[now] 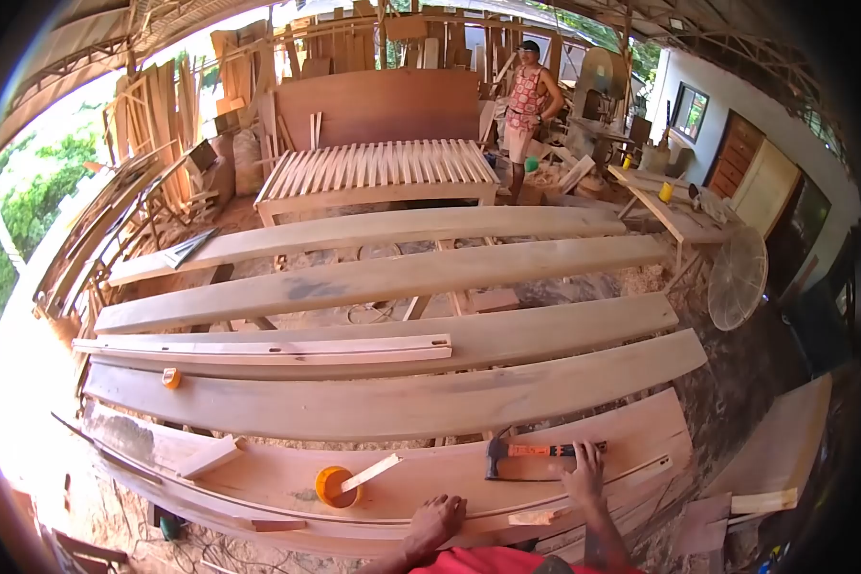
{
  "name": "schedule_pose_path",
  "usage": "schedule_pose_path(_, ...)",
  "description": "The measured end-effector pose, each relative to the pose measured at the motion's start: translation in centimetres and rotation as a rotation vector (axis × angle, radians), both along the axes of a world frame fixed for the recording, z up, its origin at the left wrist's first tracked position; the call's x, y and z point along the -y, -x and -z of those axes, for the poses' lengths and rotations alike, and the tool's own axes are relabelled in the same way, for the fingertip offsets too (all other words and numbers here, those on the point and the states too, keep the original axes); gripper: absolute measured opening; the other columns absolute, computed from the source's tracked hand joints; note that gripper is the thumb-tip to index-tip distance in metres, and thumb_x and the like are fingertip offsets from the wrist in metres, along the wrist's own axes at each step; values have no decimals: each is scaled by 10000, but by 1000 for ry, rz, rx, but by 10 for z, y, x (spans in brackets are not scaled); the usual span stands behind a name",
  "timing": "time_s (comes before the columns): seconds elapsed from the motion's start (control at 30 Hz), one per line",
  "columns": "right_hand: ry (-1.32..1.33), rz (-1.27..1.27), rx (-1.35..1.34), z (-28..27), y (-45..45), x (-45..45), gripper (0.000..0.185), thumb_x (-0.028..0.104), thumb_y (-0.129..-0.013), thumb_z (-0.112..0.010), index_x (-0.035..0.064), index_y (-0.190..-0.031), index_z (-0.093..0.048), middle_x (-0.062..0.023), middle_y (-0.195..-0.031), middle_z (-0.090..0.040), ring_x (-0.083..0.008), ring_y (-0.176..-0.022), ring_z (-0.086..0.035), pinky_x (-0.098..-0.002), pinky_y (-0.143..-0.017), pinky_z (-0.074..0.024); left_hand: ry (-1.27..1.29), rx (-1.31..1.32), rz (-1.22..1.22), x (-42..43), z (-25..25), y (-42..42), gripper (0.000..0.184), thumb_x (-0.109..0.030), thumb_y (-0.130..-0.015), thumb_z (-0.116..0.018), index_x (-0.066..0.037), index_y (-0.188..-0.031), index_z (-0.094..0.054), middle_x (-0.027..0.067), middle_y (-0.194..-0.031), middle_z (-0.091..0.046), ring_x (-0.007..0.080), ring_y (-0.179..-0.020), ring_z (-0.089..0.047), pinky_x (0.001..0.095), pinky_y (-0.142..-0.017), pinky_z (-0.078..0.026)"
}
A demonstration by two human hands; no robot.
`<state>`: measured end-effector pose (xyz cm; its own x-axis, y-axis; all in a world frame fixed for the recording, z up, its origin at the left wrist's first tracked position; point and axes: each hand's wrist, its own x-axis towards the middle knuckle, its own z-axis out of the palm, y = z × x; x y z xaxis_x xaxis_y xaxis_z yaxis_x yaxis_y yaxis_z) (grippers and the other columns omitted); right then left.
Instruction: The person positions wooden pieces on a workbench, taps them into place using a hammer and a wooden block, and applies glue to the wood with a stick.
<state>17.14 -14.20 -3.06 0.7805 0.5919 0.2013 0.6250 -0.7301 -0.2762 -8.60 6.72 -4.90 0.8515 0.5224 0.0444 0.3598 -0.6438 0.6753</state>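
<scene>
My left hand lies at the near edge of the closest board, its fingers curled over a long narrow wooden strip. Over the handle end of a claw hammer is my right hand, fingers apart and touching or nearly touching the grip. The hammer, with an orange and black handle, rests on the broad board, its head to the left. Left of it stands an orange cup with a flat pale stick leaning out. A short wood offcut lies between my hands.
Several long planks span the supports ahead. A slotted rail and a yellow tape measure lie on them. Behind is a slatted bed frame. A person stands at the back. At right are a bench and a round fan guard.
</scene>
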Motion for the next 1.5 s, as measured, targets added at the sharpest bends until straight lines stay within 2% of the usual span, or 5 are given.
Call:
schedule_pose_path(0.07, -66, 34, -46, 10, -9, 2, 605, 399, -825, -730, -35, -1223, -595, -228, -1316, -518, -399, -1258, -451, -477, -1063, -375, -18, -116, 119, -1, 10, -4, 280, -307, -966, -486, -87, -923, -655, 166, -859, -684, 369, -831, -668, 476, -762, -545)
schedule_pose_path(0.3, -196, 98, -91, 13, -4, 0, 498, 315, -853, -695, -36, -1194, -605, -224, -1307, -538, -386, -1252, -471, -466, -1059, -394, 21, -197, 99, -1, -8, -6, 303, -306, -970, -470, -72, -900, -649, 158, -892, -694, 375, -845, -669, 490, -758, -549)
schedule_pose_path(0.5, -160, 89, -95, 12, -4, 0, 479, 289, -870, -672, -30, -1217, -591, -219, -1315, -537, -388, -1256, -469, -467, -1059, -395, 21, -176, 33, 2, -2, -5, 285, -321, -957, -529, -88, -905, -685, 137, -883, -698, 346, -856, -673, 464, -757, -551)
schedule_pose_path(0.67, -124, 90, -113, 10, -6, 0, 471, 277, -877, -663, -22, -1231, -581, -219, -1323, -529, -390, -1260, -463, -469, -1060, -393, 10, -98, -13, 6, -4, -4, 231, -281, -947, -541, -87, -879, -646, 136, -843, -695, 347, -815, -676, 461, -727, -557)
schedule_pose_path(1.5, -115, 93, -130, 8, -3, 0, 438, 176, -860, -654, -28, -1237, -566, -197, -1340, -516, -380, -1275, -451, -461, -1079, -372, 61, -65, 2, 5, -9, -3, 270, -298, -977, -501, -67, -937, -635, 174, -904, -695, 371, -833, -671, 479, -748, -546)
